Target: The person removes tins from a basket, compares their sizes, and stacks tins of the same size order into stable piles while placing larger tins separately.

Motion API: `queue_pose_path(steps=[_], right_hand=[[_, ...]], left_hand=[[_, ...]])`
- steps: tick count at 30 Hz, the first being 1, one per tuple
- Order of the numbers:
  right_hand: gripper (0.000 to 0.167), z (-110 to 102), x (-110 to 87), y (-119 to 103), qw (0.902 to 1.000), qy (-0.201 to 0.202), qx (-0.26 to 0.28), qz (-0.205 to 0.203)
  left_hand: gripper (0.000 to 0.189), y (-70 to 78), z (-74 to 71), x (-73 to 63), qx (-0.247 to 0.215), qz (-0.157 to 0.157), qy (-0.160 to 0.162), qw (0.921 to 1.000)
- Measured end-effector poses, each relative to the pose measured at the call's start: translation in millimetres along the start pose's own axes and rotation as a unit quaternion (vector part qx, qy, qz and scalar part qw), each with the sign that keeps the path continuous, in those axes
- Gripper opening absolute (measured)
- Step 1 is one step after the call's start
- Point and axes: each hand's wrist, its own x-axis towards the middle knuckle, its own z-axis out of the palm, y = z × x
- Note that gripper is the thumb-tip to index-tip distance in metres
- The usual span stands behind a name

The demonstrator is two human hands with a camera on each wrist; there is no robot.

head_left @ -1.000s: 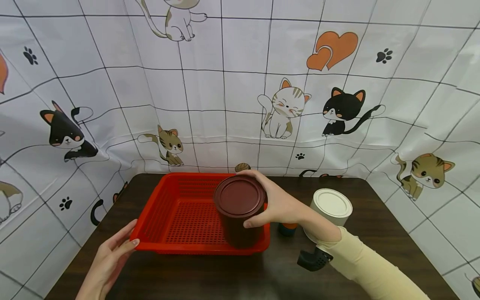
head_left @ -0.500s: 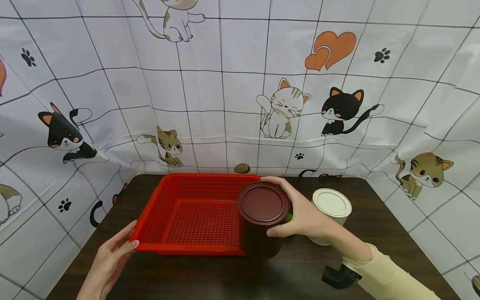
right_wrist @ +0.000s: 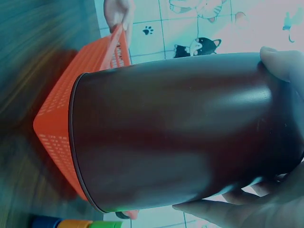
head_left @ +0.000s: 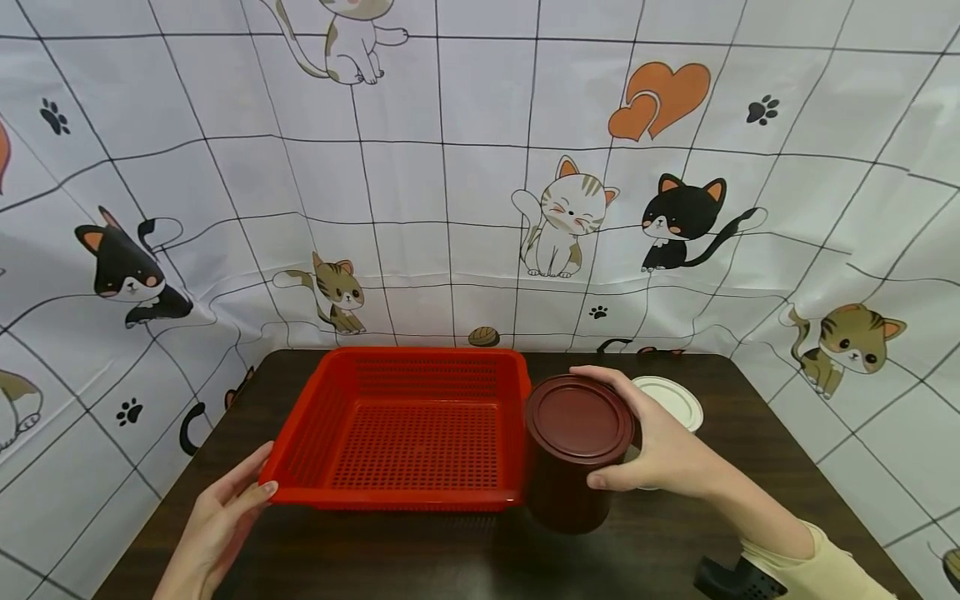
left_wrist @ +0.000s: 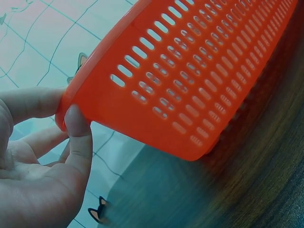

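Observation:
My left hand (head_left: 221, 517) pinches the near left corner of the red plastic basket (head_left: 397, 500), thumb on the rim and fingers beneath, as the left wrist view also shows. The basket has slotted walls and a perforated floor with nothing on it. In my right hand (head_left: 663, 458) is a tall, dark brown canister (head_left: 566, 496) with a maroon lid (head_left: 579, 419). The fingers curl round its upper part from the right. It is upright just beyond the basket's right side, and its base shows close over the table in the right wrist view.
A white-lidded canister (head_left: 670, 400) stands behind my right hand, partly hidden by it. Blue, orange and green pieces (right_wrist: 75, 223) lie at the lower edge of the right wrist view. A cat-patterned sheet (head_left: 450, 183) hangs behind the dark wooden table (head_left: 360, 554).
My right hand has carried the dark canister rightward and slightly nearer, from over the basket's right part to beside it. The left hand and basket have stayed in place.

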Motion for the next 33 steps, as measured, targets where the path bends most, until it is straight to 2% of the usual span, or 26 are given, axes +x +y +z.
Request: queue_pose_path(steps=[7,14,23,33], right_hand=[[0.099,-11,-13.0,1,0.9991,0.030,-0.028,-0.012],[0.100,-23,-28.1,-1,0.9967,0.061,-0.053,0.000],[0.097,-44,-48.5,-11,0.9935,0.109,-0.022,0.023],[0.091,-75,-64.5,-28,0.9868,0.161,0.020,-0.005]], left_hand=[[0.077,1.6,0.4,3.0,0.012,-0.015,0.005,0.9998],[0.078,0.8,0.0,3.0,0.023,-0.024,0.012,0.9994],[0.078,0.8,0.6,2.1,0.022,-0.015,0.009,0.9996],[0.078,0.8,0.6,1.6,0.021,-0.011,0.007,0.9997]])
